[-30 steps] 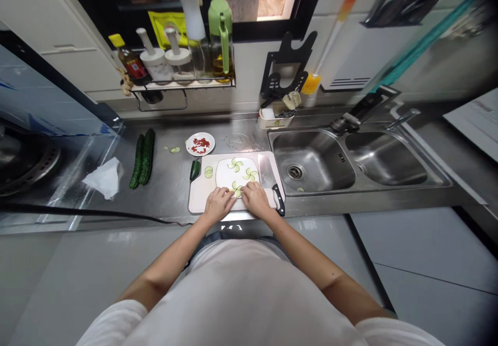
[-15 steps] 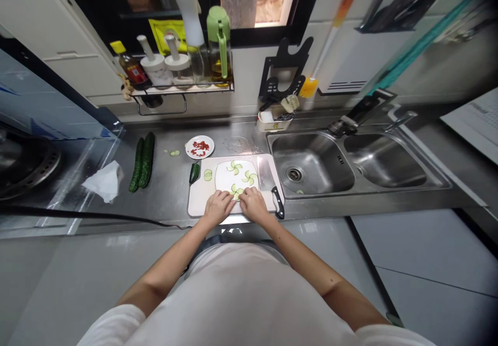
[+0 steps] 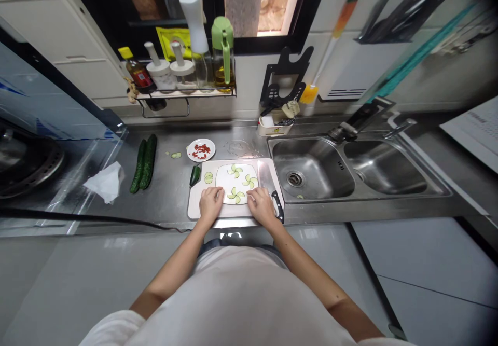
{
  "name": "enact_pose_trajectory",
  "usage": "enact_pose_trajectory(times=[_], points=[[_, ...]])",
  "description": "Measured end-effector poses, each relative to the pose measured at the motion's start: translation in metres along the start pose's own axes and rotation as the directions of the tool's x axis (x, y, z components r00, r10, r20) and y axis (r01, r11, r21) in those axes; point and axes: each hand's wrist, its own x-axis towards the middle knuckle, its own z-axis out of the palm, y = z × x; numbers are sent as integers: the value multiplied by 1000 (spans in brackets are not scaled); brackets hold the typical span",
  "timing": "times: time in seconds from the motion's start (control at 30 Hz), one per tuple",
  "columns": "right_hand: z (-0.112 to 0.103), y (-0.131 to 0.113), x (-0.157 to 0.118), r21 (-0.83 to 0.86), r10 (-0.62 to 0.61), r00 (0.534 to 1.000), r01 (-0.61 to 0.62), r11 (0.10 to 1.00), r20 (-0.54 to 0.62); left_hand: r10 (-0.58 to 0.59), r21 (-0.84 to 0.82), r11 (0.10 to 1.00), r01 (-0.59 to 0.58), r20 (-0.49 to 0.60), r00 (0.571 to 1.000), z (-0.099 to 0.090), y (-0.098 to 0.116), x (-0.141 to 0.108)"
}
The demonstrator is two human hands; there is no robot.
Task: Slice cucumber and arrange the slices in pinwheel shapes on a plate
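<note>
A white squarish plate point(image 3: 226, 178) lies on the pale cutting board point(image 3: 197, 206), bearing three pinwheels of thin green slices, the nearest being a cucumber-slice pinwheel point(image 3: 235, 195). At the plate's left edge, my left hand point(image 3: 211, 204) has its fingers curled together. My right hand point(image 3: 261, 206) is closed likewise at the right edge, beside the knife handle point(image 3: 278, 206). Anything between the fingertips of either hand is too small to make out. Left of the plate on the board are a few cucumber slices point(image 3: 208, 177) and a cucumber end piece point(image 3: 195, 175).
Behind the board stands a small plate point(image 3: 190, 151) with chopped red bits. Two whole cucumbers point(image 3: 143, 163) and a crumpled white cloth or paper point(image 3: 106, 182) lie at left. A double sink point(image 3: 311, 172) is at right. Bottles fill the wall rack point(image 3: 187, 95).
My hands have drawn apart from the nearest pinwheel to the plate's left and right edges, uncovering that pinwheel. The view has shifted slightly; the plate stays on the board.
</note>
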Motion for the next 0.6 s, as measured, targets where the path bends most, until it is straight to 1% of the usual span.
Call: enact_pose_trajectory(times=[0.07, 0.17, 0.23, 0.33, 0.47, 0.6], points=[[-4, 8, -3, 15, 24, 999, -23, 1000, -35, -93, 6, 996, 93, -41, 995, -2, -6, 7], [-7, 20, -8, 16, 57, 996, -56, 998, -66, -184, 24, 982, 186, -80, 980, -8, -14, 19], [-8, 26, -10, 15, 79, 993, -79, 997, -83, -234, 58, 969, 239, -83, 969, -13, -17, 26], [-8, 32, -12, 16, 99, 990, -98, 995, -103, -313, 132, 939, 317, -51, 948, -18, -20, 35], [-7, 33, -14, 23, 103, 988, -101, 995, -113, -376, 222, 905, 364, 14, 927, -20, -20, 42], [-7, 32, -13, 37, 93, 990, -90, 995, -104, -393, 271, 889, 369, 40, 918, -17, -20, 48]])
